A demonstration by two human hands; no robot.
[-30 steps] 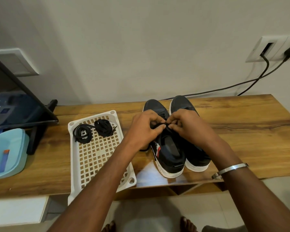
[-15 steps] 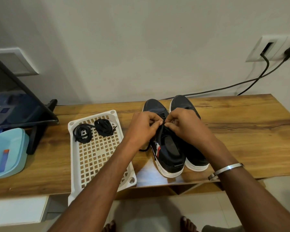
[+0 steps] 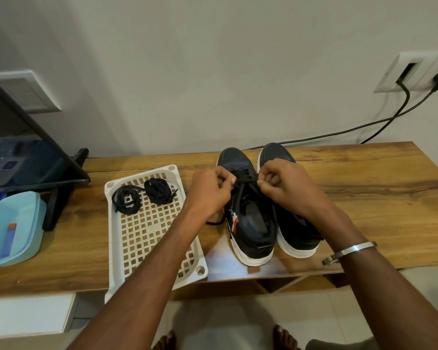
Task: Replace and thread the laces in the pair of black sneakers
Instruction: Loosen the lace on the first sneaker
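A person stands over a wooden surface [image 3: 364,198] where a pair of black sneakers with white soles sits side by side, toes pointing toward the wall. Both hands work above the left sneaker [image 3: 248,223]: the left hand [image 3: 209,192] has its fingers curled and pinches a black lace [image 3: 245,179] at the shoe's eyelets, while the right hand [image 3: 286,184] pinches the other side of the same lace between thumb and fingertips. A loose end of the lace trails onto the surface beneath the left wrist. The right sneaker [image 3: 296,233] stands just beside the first, partly covered by the right forearm, which carries a metal bangle [image 3: 349,251]. To the left of the shoes lies a white perforated tray [image 3: 149,236] holding two coiled black laces [image 3: 142,194] near its far end. Farther left sits a light-blue plastic container [image 3: 13,223], and two black cables [image 3: 364,127] run from a wall socket [image 3: 415,72].
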